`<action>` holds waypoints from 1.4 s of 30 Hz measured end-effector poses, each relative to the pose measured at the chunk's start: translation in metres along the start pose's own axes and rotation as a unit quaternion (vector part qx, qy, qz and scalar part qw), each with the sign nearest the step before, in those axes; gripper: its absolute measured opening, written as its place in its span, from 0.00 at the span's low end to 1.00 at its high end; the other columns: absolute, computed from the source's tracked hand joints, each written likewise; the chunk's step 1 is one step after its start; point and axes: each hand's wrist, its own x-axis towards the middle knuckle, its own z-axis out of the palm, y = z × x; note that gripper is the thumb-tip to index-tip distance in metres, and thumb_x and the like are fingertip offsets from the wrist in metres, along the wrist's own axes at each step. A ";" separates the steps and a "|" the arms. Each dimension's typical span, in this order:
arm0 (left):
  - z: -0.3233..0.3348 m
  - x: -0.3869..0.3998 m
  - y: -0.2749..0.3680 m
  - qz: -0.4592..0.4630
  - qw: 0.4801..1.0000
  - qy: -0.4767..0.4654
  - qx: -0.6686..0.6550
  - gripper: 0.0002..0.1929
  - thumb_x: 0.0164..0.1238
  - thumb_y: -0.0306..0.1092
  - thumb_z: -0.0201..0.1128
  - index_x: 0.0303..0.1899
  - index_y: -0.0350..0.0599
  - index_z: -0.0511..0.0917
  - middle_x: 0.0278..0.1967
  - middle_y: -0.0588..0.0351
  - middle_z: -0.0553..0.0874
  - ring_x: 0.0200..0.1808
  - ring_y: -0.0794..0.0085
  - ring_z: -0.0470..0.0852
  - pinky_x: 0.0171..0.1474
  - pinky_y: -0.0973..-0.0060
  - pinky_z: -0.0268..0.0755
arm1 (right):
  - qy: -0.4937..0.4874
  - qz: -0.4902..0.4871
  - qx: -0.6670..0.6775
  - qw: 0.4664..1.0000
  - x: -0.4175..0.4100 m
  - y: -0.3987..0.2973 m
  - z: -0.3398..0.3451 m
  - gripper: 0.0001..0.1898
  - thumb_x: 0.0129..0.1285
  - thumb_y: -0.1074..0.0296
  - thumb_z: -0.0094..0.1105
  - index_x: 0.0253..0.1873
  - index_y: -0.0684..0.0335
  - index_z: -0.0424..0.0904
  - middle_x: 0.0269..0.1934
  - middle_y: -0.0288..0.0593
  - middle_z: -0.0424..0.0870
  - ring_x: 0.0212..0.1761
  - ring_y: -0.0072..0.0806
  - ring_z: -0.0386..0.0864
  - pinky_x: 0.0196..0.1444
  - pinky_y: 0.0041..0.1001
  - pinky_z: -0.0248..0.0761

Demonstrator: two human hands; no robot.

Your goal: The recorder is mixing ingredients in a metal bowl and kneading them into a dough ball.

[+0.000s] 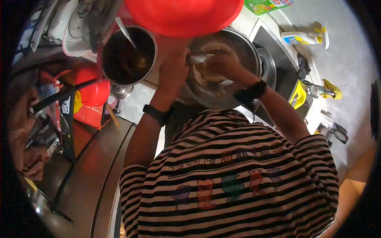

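A wide metal pot or basin (pixel 254 44) with wet contents lies before me. My left hand (pixel 174 67) is at its left side, near the handle end of a pale, shiny utensil (pixel 200 58) that looks like a spoon; I cannot tell which hand holds it. Over the basin, my right hand (pixel 221 64) has its fingers bent near the utensil's other end, and its grip is blurred. To the left stands a round pot (pixel 154 44) of dark liquid, a metal ladle or spoon (pixel 126 32) leaning in it. A large red plastic basin (pixel 184 15) is beyond my hands.
At right are a black cooktop (pixel 285 80), a white spray bottle (pixel 303 38), a green package (pixel 265 6) and a yellow-handled item (pixel 298 95). At left, a glass lid (pixel 86 20) stands above a red bowl (pixel 95 92) and a red bag (pixel 89 116).
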 end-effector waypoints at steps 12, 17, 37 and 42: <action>-0.002 -0.005 0.008 -0.026 0.999 -0.027 0.005 0.23 0.58 0.28 0.63 0.57 0.48 0.72 0.49 0.43 0.83 0.50 0.46 0.82 0.52 0.53 0.74 | -0.150 0.223 -0.055 0.962 0.011 0.004 0.023 0.17 0.62 0.55 0.61 0.46 0.62 0.85 0.41 0.50 0.86 0.41 0.44 0.83 0.47 0.39 0.74; -0.008 -0.001 0.017 -0.022 0.999 -0.024 0.011 0.23 0.57 0.26 0.63 0.56 0.48 0.71 0.48 0.43 0.83 0.50 0.45 0.81 0.52 0.53 0.73 | -0.119 0.116 -0.125 0.978 0.017 0.022 0.027 0.14 0.64 0.59 0.59 0.45 0.63 0.84 0.42 0.52 0.86 0.41 0.47 0.84 0.47 0.40 0.74; -0.001 -0.005 0.010 0.004 1.000 0.009 0.018 0.23 0.58 0.28 0.61 0.57 0.50 0.69 0.46 0.45 0.85 0.46 0.46 0.83 0.46 0.52 0.75 | 0.010 0.111 -0.053 0.992 0.025 0.031 0.033 0.14 0.53 0.62 0.64 0.41 0.65 0.84 0.33 0.57 0.84 0.36 0.50 0.82 0.40 0.40 0.73; 0.002 -0.010 0.008 -0.009 1.000 0.001 0.003 0.25 0.58 0.27 0.65 0.58 0.50 0.68 0.45 0.42 0.83 0.44 0.42 0.82 0.47 0.51 0.75 | -0.042 0.270 -0.014 0.962 0.003 0.004 0.001 0.10 0.56 0.63 0.61 0.34 0.65 0.83 0.27 0.54 0.82 0.28 0.44 0.81 0.35 0.39 0.72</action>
